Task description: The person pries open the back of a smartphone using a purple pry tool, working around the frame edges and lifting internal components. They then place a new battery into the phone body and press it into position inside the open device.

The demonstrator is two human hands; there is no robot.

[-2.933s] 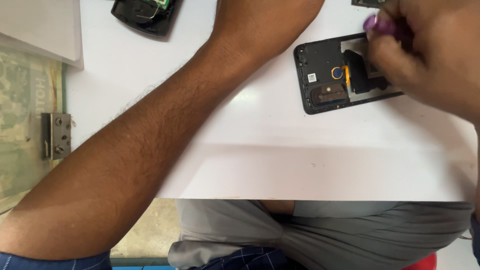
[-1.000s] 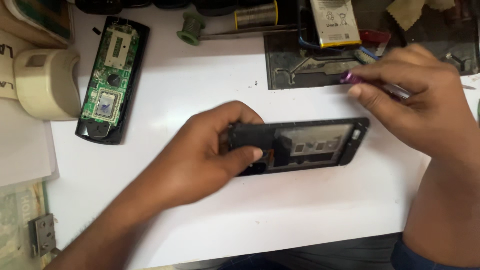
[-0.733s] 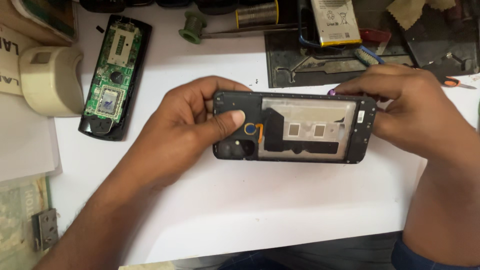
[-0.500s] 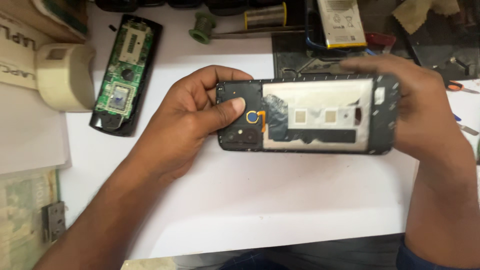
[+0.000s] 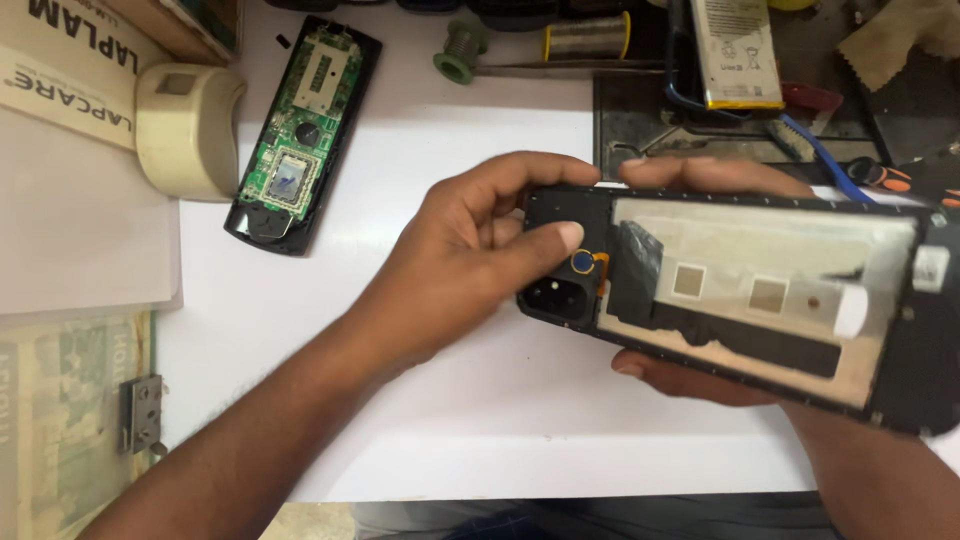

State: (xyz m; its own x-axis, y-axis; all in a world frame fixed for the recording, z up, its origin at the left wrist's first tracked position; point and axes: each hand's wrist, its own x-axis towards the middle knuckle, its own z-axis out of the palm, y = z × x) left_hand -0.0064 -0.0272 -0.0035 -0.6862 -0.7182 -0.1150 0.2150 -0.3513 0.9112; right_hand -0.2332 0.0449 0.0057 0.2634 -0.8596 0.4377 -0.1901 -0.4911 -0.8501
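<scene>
Far to the left of the left hand (image 5: 455, 265), a cream plastic housing (image 5: 188, 130) sits on the white table (image 5: 420, 420), partly over a sheet of printed paper (image 5: 75, 55). Just beside it, nearer the hand, lies an opened remote-like handset (image 5: 303, 135), black-edged, with its green circuit board showing. Below these, at the table's left edge, a small metal hinge (image 5: 140, 412) rests on a faded printed board.

The left hand reaches in from the lower left and grips the left end of the phone back frame (image 5: 740, 290): its thumb presses flat on the inner face close to a round blue part with an orange flex, and its fingers curl over the top edge. The frame is held off the table, inner side up, tilted a little, with a silvery shield plate and black tape across its middle.

Above the left hand, at the back of the table, lie a green-ended tool (image 5: 520, 62) and a solder spool (image 5: 588, 35). Above the frame, a flat battery (image 5: 735, 50) rests on a dark work mat (image 5: 700, 135).

The right hand (image 5: 700, 370) cradles the frame from beneath: fingertips show over the upper edge and the thumb lies along the lower edge, closed around the frame. Most of this hand is hidden behind the frame.
</scene>
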